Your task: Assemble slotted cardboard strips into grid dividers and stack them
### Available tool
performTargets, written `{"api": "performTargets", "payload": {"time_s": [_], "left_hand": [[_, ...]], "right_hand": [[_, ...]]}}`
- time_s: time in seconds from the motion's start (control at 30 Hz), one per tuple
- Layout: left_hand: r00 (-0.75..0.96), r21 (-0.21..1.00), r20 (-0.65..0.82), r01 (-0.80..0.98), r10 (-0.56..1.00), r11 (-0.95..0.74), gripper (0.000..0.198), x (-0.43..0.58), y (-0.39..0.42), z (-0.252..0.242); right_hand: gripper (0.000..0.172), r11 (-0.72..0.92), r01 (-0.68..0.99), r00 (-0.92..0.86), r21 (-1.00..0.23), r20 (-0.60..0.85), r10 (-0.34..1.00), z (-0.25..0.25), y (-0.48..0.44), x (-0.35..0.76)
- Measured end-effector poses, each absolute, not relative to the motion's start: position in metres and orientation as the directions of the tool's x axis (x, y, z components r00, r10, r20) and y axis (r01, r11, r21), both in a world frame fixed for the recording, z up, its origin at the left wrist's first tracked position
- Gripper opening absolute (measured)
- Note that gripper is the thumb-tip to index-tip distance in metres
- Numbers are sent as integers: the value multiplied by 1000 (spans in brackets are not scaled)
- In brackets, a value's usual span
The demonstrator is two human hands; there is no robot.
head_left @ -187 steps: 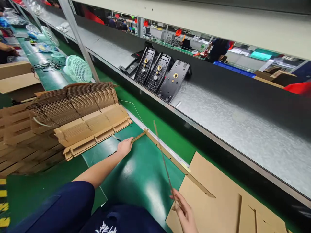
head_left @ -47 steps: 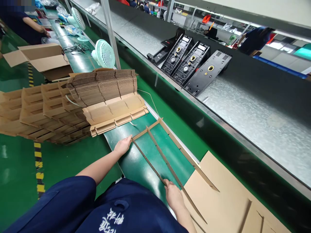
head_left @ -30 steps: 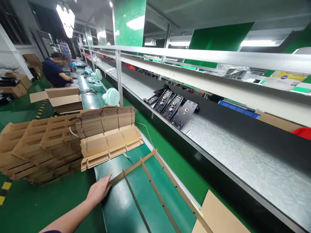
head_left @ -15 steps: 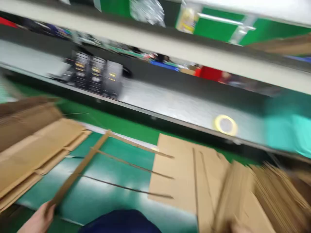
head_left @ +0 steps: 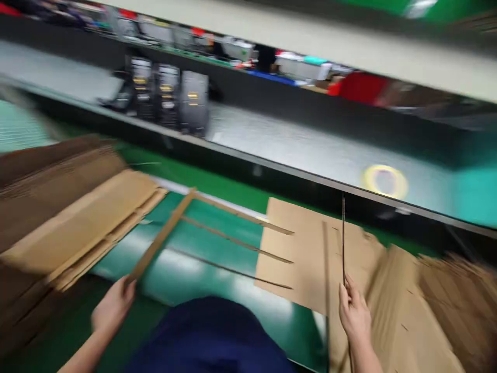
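My left hand (head_left: 113, 306) is closed on the near end of a long cardboard strip (head_left: 165, 233). Three thinner cardboard cross strips (head_left: 233, 240) run to the right from it, their free ends over a flat cardboard sheet (head_left: 289, 248). My right hand (head_left: 356, 316) pinches another cardboard strip (head_left: 344, 235), which stands up edge-on to me above the sheet. Just right of that hand lies a pile of cardboard strips (head_left: 396, 290). Beneath the joined strips is a green, shiny table top (head_left: 217, 280).
Folded cardboard (head_left: 81, 223) is stacked at the left, and more cardboard bundles (head_left: 458, 300) sit at the far right. On the grey shelf (head_left: 272, 140) behind stand several dark packages (head_left: 194, 103) and a yellow tape roll (head_left: 385, 181). A pale beam (head_left: 310, 57) crosses above.
My right hand has come up and left from the strip pile with a strip in it. My left hand still grips its strip. The whole view has shifted.
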State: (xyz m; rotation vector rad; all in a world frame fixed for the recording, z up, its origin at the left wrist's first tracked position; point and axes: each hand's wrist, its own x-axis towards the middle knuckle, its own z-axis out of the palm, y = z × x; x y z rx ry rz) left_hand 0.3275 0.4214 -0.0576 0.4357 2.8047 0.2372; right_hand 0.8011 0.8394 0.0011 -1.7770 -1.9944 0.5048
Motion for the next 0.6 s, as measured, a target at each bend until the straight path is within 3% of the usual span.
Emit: {"api": "performTargets", "payload": {"time_s": [0.03, 0.1, 0.2, 0.27, 0.37, 0.6], "left_hand": [[-940, 337, -159, 235, 301, 912, 32, 331, 420, -59], [-968, 397, -79, 189, 238, 898, 31, 328, 419, -68], [-982, 487, 6, 166, 186, 857, 27, 315, 413, -91], [-985, 545, 43, 165, 169, 822, 28, 314, 408, -104], [-987, 618, 60, 155, 150, 770, 35, 321, 403, -115], [-980, 727, 163, 197, 113, 658, 54, 321, 401, -118]], "right_hand": [[65, 253, 780, -288, -573, 30, 957, 0, 831, 774], [59, 428, 606, -635, -671, -84, 768, -2, 807, 714], [52, 479, 415, -899, -774, -266, 349, 2, 752, 631], [48, 466, 344, -937, -815, -325, 124, 6, 718, 593], [45, 471, 307, -924, -827, -378, -62, 9, 692, 564], [55, 492, 408, -842, -770, -525, -124, 18, 693, 558]]}}
